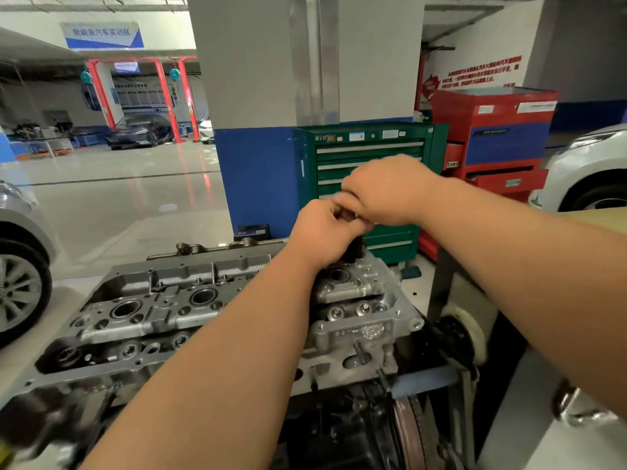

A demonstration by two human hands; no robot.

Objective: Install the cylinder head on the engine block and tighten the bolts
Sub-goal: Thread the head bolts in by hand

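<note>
Setting: car workshop, glossy pale floor point(118, 198), grey and blue pillar point(254, 79).

Item 1: cylinder head point(163, 310), bare metal, lying flat on the dark engine block point(332, 425). It runs from under the fingers down and left towards the camera. Its open round bores face up.

Item 2: left hand point(322, 232), over the far right end of the head. Its fingers are curled round a dark tool point(355, 249), whose lower part stands on the head just under them.

Item 3: right hand point(386, 191), just above and right of the left hand. Its fingers bend down and meet the left fingers. Whether they also pinch the tool cannot be told, as the contact is hidden and blurred.

Item 4: green tool cabinet point(369, 154), directly behind the fingers, against the pillar.

Item 5: red tool cabinet point(502, 130), behind and right of the fingers, beside the green one.

Item 6: white car point(590, 164), far right of the fingers.

Item 7: car wheel point(17, 286), far left of the fingers.
</note>
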